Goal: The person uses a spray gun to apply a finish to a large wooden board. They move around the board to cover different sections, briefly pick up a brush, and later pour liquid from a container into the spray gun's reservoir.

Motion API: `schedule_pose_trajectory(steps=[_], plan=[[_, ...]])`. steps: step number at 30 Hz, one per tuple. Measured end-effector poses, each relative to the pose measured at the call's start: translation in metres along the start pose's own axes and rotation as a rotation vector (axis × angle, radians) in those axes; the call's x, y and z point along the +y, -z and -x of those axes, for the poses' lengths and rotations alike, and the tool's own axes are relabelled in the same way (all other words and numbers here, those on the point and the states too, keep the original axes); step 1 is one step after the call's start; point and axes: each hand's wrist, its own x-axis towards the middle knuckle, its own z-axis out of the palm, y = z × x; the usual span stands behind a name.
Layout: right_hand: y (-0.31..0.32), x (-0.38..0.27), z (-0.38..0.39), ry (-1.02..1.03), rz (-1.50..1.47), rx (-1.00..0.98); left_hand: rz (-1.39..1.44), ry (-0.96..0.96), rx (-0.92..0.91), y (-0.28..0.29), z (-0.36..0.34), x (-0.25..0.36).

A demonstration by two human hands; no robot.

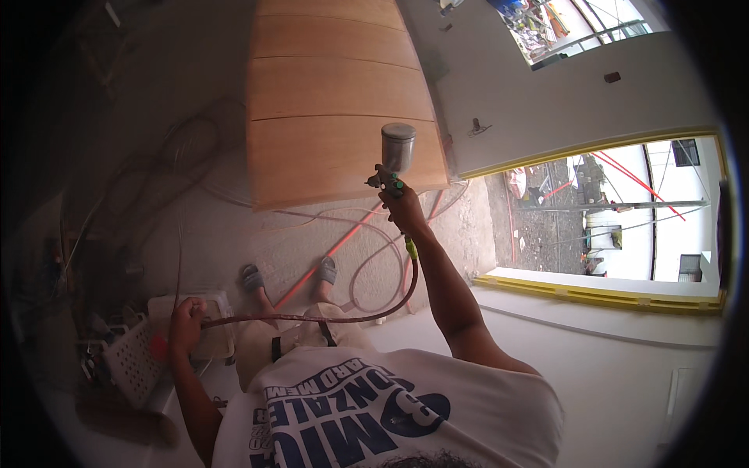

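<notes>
My right hand (404, 207) is stretched out ahead and grips a spray gun (392, 160) with a grey metal cup on top. The gun sits over the near right corner of a stack of light wooden panels (328, 101). A dark air hose (328, 316) runs from the gun's base down and across to my left hand (186, 324), which is closed around it at my left side. My feet in grey sandals (251, 277) stand on the floor below the panels.
Loose hoses and a red line (328, 253) lie coiled on the concrete floor under the panels. A white perforated basket (133, 363) and a white container sit at lower left. A yellow-framed wall opening (601, 292) is at right, with a white ledge below.
</notes>
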Motion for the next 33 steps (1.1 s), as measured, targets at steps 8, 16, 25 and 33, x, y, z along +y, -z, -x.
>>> schedule_pose_trajectory(steps=[8, 16, 25, 33], plan=[[0.154, 0.101, -0.042, -0.004, 0.164, 0.332, 0.02, -0.15, -0.198, -0.114, -0.017, 0.062], [0.238, 0.217, -0.075, 0.031, 0.306, 0.619, 0.007, -0.165, -0.258, -0.15, -0.016, 0.12], [0.12, 0.111, -0.002, -0.075, -0.057, 0.241, -0.048, -0.23, 0.0, -0.057, -0.034, 0.071], [-0.042, 0.01, 0.037, -0.049, -0.174, -0.097, -0.05, -0.07, 0.126, 0.047, -0.031, -0.01]])
